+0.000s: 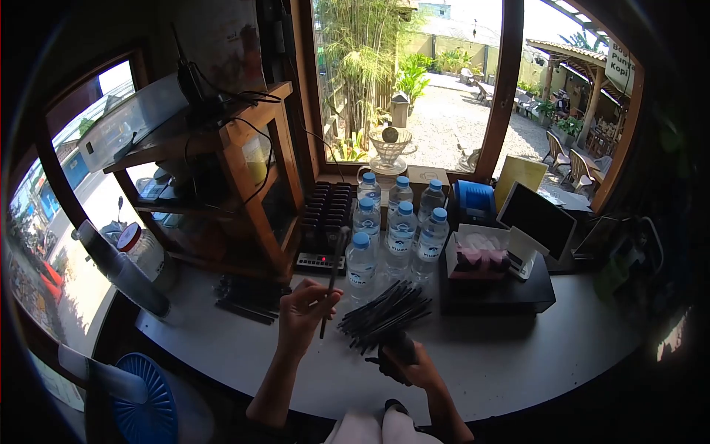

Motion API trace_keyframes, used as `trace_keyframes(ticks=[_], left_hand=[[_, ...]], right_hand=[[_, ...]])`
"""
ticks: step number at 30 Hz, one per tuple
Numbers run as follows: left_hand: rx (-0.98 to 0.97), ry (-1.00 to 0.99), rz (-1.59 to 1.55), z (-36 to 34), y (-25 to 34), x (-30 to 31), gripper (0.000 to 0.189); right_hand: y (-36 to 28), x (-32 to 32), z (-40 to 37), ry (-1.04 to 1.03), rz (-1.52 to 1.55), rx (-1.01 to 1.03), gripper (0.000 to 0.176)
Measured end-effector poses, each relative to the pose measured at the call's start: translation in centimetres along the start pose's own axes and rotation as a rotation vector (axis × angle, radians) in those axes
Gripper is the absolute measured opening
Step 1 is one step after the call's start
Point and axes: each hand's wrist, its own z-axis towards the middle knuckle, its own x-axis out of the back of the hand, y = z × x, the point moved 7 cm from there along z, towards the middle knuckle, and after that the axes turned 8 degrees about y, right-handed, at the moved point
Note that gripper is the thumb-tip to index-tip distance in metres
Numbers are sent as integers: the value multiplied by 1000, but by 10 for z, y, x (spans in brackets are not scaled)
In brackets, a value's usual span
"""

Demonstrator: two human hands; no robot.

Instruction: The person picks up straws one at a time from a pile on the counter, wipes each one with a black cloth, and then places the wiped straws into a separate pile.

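My left hand is raised over the counter, its fingers pinching a thin black straw that stands nearly upright. To its right, a loose pile of black straws lies in front of the water bottles. My right hand is closed around a dark object at the near end of that pile; its kind is too dark to make out. A second bunch of black straws rests on the counter, left of my left hand.
Several blue-capped water bottles stand beyond the pile. At right, a black box bears a tissue box and a tablet screen. A wooden shelf, a grey tumbler and a lidded jar are at left.
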Motion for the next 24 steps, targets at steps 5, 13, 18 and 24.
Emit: trace_keyframes(ticks=[5,13,18,24], left_hand=[[48,-299,544,-10,-83,-44,26],[-351,-121,793,-13,-89,-72,41],[-269,-94,722,-14,-90,-29,30],[-31,138,703,-2,-98,83,18]], right_hand=[[-10,27,-1,184,171,-211,20],[19,22,-27,148,80,-279,23],[26,8,-27,175,128,-356,24],[30,-37,-8,140,116,-382,26]])
